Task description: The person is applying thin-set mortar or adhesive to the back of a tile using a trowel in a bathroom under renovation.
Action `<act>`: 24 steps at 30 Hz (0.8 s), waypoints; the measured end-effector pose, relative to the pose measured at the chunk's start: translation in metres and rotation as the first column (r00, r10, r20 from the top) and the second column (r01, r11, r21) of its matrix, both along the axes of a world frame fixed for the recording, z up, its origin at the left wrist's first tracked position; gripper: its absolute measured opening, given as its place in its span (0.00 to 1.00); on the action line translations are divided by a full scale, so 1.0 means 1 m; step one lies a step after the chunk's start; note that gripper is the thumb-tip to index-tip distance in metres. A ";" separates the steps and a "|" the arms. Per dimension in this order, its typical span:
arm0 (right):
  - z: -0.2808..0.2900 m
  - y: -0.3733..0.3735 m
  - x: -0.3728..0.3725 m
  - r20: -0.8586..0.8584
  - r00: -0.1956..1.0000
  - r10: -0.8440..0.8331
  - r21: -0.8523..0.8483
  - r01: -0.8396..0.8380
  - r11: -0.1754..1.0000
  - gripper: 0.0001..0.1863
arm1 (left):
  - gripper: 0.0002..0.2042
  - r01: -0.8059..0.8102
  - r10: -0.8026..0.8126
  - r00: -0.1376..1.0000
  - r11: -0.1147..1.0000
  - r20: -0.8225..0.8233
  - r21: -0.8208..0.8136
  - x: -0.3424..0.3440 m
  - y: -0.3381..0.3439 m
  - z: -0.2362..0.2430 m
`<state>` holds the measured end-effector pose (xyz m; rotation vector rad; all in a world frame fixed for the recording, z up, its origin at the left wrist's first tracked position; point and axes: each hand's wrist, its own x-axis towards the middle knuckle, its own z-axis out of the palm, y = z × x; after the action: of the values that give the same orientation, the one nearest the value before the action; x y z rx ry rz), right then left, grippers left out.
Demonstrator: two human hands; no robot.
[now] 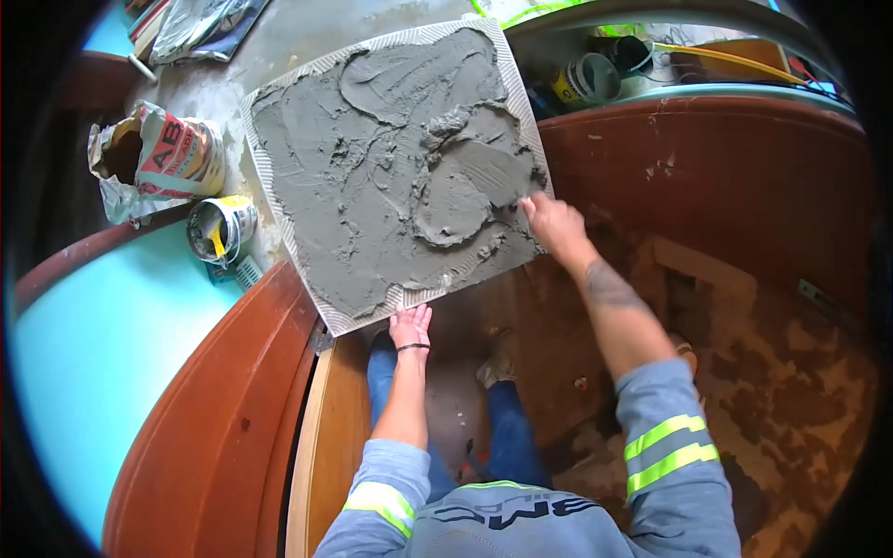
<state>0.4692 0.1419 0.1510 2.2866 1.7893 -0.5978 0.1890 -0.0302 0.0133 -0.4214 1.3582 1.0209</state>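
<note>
A square tile [258,149] with a ridged margin lies tilted across the middle, thickly coated in grey wet mortar [326,186], with swirls and lumps at its right. My right hand [553,223] is closed on a trowel at the tile's right side; the mortar-smeared blade [493,172] rests in the mortar and its handle is mostly hidden by my fingers. At the near edge of the tile, my left hand [410,327] is palm up, fingers stretched out and touching that edge from below.
A torn bag [167,153] and a small bucket [237,223] stand left, near folded material [200,23]. Buckets [591,79] and a yellow tool [735,56] sit beyond a curved brown panel [707,167]. Another curved panel [195,400] and a stained floor [781,409] are below.
</note>
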 end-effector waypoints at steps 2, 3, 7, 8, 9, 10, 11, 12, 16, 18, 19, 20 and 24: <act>-0.030 -0.060 0.011 -0.334 0.902 -0.274 0.048 0.307 0.950 0.20 | 0.22 0.006 -0.005 0.999 1.000 0.037 -0.023 0.017 0.003 0.000; -0.048 -0.095 0.037 -0.462 0.754 -0.467 -0.134 0.462 0.877 0.22 | 0.23 0.022 -0.017 0.995 0.999 0.097 -0.044 0.041 0.004 0.000; -0.008 -0.092 -0.088 -0.328 -0.608 -0.723 -0.941 0.278 0.194 0.26 | 0.23 0.065 -0.066 0.997 0.998 0.039 0.010 0.000 -0.005 -0.005; -0.010 -0.084 -0.103 -0.325 -0.665 -0.673 -0.944 0.272 0.187 0.26 | 0.24 0.087 -0.088 0.995 0.996 0.041 0.026 0.003 -0.005 -0.005; -0.011 -0.076 -0.117 -0.362 -0.610 -0.705 -0.924 0.332 0.187 0.27 | 0.23 0.091 -0.091 0.995 0.996 0.045 0.010 0.008 -0.005 -0.002; -0.012 -0.072 -0.125 -0.373 -0.588 -0.718 -0.922 0.322 0.216 0.26 | 0.23 0.097 -0.096 0.994 0.995 0.051 -0.004 0.013 -0.003 0.001; -0.011 -0.068 -0.134 -0.360 -0.555 -0.750 -0.928 0.292 0.230 0.26 | 0.23 0.120 -0.120 0.991 0.993 0.057 0.006 0.010 -0.005 -0.003; -0.009 -0.066 -0.141 -0.398 -0.413 -0.819 -0.908 0.304 0.287 0.26 | 0.23 0.143 -0.144 0.988 0.990 0.064 0.017 0.007 -0.005 -0.008; -0.012 -0.100 -0.117 -0.499 0.649 -0.574 -0.548 0.278 0.789 0.24 | 0.22 0.139 -0.144 0.987 0.987 0.067 0.081 0.003 -0.007 -0.013; 0.010 -0.106 -0.085 -0.200 0.974 -0.106 -0.390 0.020 0.920 0.24 | 0.24 0.080 -0.080 0.997 0.997 0.006 0.003 -0.008 -0.006 -0.010; 0.017 -0.105 -0.060 -0.135 0.990 0.048 -0.310 -0.088 0.947 0.23 | 0.24 0.081 -0.081 0.997 0.997 0.003 -0.003 -0.007 -0.006 -0.009; 0.021 -0.093 -0.040 -0.031 0.983 0.183 -0.280 -0.184 0.942 0.22 | 0.25 0.078 -0.078 0.997 0.997 -0.003 -0.004 -0.008 -0.005 -0.009; 0.023 -0.008 0.021 0.080 0.898 0.433 -0.012 -0.433 0.901 0.16 | 0.27 0.090 -0.090 0.996 0.996 0.024 0.020 0.004 -0.006 -0.012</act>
<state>0.4902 0.1340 0.1739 1.7880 2.1611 -0.4114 0.1928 -0.0364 0.0010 -0.3549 1.3325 0.9501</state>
